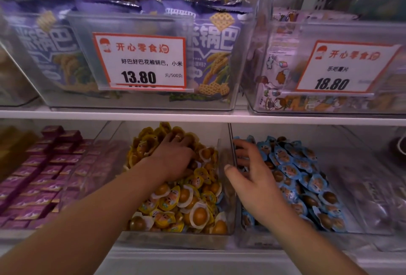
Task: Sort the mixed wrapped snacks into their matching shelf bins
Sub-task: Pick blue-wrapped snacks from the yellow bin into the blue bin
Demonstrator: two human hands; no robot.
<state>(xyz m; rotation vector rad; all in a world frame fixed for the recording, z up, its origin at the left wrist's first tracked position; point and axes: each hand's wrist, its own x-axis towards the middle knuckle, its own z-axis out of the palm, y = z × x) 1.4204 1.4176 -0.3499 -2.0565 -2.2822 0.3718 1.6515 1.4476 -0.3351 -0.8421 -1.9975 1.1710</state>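
A clear divider (232, 149) stood between the yellow snack bin (175, 238) and the blue snack bin (285, 239), under a low shelf (197, 117). The left hand (175, 154) dug curled fingers into the yellow snacks (189, 204); the right hand (252, 171), fingers spread, rested on the blue snacks (303, 178) beside the divider

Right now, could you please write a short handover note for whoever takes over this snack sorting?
Left hand: fingers buried in the yellow-wrapped snacks in the middle bin; whether it grips one is hidden.
Right hand: fingers spread, resting at the left edge of the blue-wrapped snacks in the right bin, beside the clear divider.
Done: both bins look mostly single-coloured.
Left: a few blue wrappers seem to sit at the yellow pile's right edge; check and move them.
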